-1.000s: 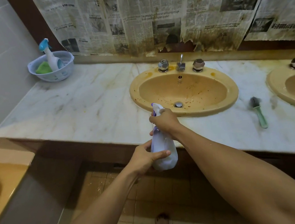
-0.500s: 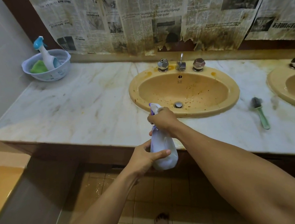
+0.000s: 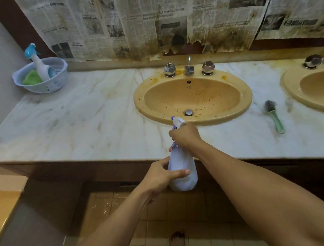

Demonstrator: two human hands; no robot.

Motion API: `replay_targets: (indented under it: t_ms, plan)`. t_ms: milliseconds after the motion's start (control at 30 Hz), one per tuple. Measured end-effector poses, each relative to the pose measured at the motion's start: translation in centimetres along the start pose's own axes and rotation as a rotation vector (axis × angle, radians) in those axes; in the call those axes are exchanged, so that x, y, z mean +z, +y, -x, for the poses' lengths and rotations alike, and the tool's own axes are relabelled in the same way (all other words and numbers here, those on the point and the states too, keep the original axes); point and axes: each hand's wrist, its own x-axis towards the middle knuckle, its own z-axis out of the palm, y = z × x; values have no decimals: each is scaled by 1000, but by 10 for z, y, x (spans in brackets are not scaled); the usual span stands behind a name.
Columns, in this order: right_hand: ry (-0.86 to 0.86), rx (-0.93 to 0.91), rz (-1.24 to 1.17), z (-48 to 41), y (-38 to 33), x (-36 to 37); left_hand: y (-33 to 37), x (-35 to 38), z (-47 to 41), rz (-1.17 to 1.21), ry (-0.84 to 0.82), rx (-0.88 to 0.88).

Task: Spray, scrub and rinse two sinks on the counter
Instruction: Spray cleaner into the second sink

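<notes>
Right hand (image 3: 185, 135) is gripping the head of the spray bottle (image 3: 181, 173), left hand (image 3: 161, 177) is cupping its body. Both sets of fingers are curling round it, just off the worktop (image 3: 75, 123) edge, nozzle facing the stained sink (image 3: 139, 103). Nothing is shifting since a second ago, so spraying is probably still pending.

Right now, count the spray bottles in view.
2. White bottle gripped by left hand and right hand, before the sink; blue-topped bottle in the basket, far left. More may be hidden.

second sink (image 3: 291, 91) cropped, newspaper (image 3: 164, 14) print blurred
</notes>
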Motion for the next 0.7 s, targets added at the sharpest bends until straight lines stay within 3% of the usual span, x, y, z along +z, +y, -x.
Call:
replay_targets:
  t_ms: [233, 433, 567, 700]
  plan:
    - [107, 51, -208, 20, 53, -45, 3, 52, -3, -85, -115, -25]
    - [217, 182, -190, 25, 77, -71, 5, 84, -3, -100, -157, 10]
    - [159, 139, -219, 35, 80, -77, 4, 91, -3, -80, -168, -16]
    - [223, 135, -148, 36, 81, -79, 5, 98, 0, -29, -179, -44]
